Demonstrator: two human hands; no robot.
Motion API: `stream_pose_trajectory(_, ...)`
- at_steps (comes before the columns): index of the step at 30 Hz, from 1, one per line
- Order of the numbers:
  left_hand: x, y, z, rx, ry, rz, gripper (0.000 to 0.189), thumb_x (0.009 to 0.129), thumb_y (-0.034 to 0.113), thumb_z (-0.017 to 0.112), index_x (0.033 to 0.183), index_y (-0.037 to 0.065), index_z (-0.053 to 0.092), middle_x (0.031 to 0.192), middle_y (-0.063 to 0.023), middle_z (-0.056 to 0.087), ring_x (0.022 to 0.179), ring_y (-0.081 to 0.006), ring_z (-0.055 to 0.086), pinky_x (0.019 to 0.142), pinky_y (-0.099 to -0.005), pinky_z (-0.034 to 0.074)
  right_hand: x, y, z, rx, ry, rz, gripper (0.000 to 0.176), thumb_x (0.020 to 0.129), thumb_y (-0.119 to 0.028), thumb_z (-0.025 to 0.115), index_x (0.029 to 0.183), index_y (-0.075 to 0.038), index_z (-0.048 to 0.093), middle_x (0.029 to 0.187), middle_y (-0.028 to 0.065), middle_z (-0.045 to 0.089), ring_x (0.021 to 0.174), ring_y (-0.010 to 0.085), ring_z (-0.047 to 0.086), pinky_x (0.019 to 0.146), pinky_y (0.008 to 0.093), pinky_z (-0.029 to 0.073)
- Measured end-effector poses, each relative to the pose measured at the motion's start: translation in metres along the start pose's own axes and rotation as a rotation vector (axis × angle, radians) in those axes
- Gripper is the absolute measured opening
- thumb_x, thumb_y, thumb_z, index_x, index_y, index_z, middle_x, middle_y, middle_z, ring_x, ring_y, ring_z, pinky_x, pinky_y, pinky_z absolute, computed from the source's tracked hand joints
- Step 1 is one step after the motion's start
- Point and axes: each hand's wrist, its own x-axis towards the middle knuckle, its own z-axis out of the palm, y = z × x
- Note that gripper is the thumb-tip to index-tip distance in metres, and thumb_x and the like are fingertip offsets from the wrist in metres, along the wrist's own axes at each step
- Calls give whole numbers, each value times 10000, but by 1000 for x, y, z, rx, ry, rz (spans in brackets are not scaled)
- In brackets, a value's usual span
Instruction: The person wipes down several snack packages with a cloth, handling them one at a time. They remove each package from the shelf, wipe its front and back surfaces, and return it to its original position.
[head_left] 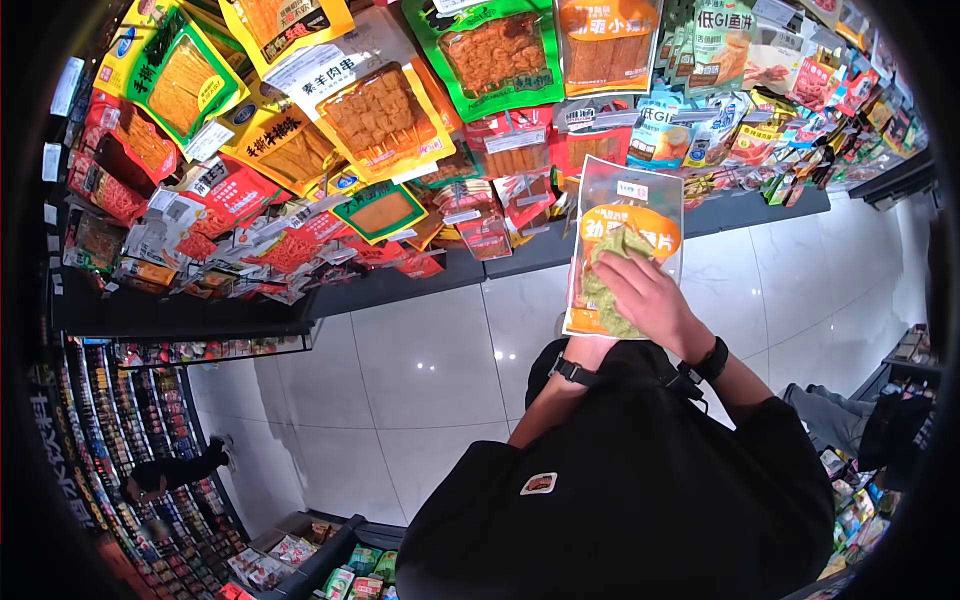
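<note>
A flat snack packet (630, 190) with a clear top and an orange label is held up in front of my chest. My left hand (588, 350) supports it from beneath at the lower edge; the packet hides its fingers. On the packet's front lies a crumpled yellow-green cloth (622, 245). My right hand (650, 302) is closed over this cloth and presses it against the packet, covering part of the printing. Just beyond the packet hangs the shelf display (610, 50), where a similar orange-labelled packet shows.
Rows of hanging snack packets (380, 110) fill the rack ahead. A dark shelf edge (420, 285) runs below them, above pale floor tiles (420, 380). One person (170, 475) is at the far left by stocked shelves; another person (850, 415) is at the right.
</note>
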Motion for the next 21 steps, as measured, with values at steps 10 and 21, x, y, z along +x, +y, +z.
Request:
stream_pose_trajectory(10,0,9,10,269,140,153,703,1045,631,386,1523,122,465,1520,-128,529,1363,-320,529,1174,-484,387,-19,-8,-19,-7,33,85,510,793,-7,659,1302,10,635,1346,155,613,1186,386,598,1041,458,513)
stream_pose_trajectory(21,3,3,34,218,192,-56,769,1017,692,389,1555,143,431,1544,-122,494,1352,-327,533,1144,-544,407,1,23,-40,-38,128,207,512,808,36,649,1317,2,605,1293,153,626,1164,368,618,956,430,536)
